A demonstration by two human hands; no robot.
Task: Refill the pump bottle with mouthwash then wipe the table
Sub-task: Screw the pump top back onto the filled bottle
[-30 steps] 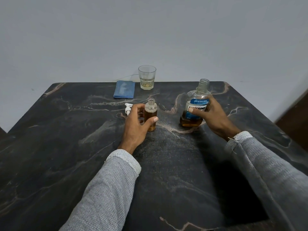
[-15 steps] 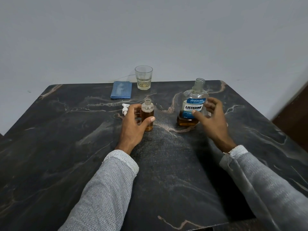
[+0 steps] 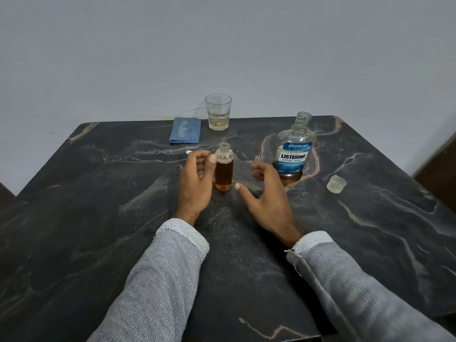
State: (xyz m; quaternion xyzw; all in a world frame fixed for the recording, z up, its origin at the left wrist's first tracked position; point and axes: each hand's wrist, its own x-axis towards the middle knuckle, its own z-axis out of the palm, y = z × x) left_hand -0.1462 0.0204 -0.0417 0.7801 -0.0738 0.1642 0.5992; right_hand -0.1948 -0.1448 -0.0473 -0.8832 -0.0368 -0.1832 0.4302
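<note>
The small pump bottle (image 3: 224,169) stands uncapped on the dark marble table (image 3: 98,218), nearly full of amber liquid. My left hand (image 3: 195,183) is just left of it, fingers curled around the white pump head (image 3: 188,152), of which only a tip shows. My right hand (image 3: 269,201) hovers open between the small bottle and the mouthwash bottle (image 3: 293,154), touching neither. The mouthwash bottle stands upright without its cap, with a little amber liquid at the bottom. A folded blue cloth (image 3: 185,130) lies at the table's far edge.
A drinking glass (image 3: 218,112) with a little pale liquid stands beside the cloth at the back. The clear mouthwash cap (image 3: 336,184) lies upside down to the right of the mouthwash bottle. A grey wall rises behind the table.
My right hand let go of the mouthwash bottle and drew back toward the small bottle. My left hand released the small bottle and curled over the pump head.
</note>
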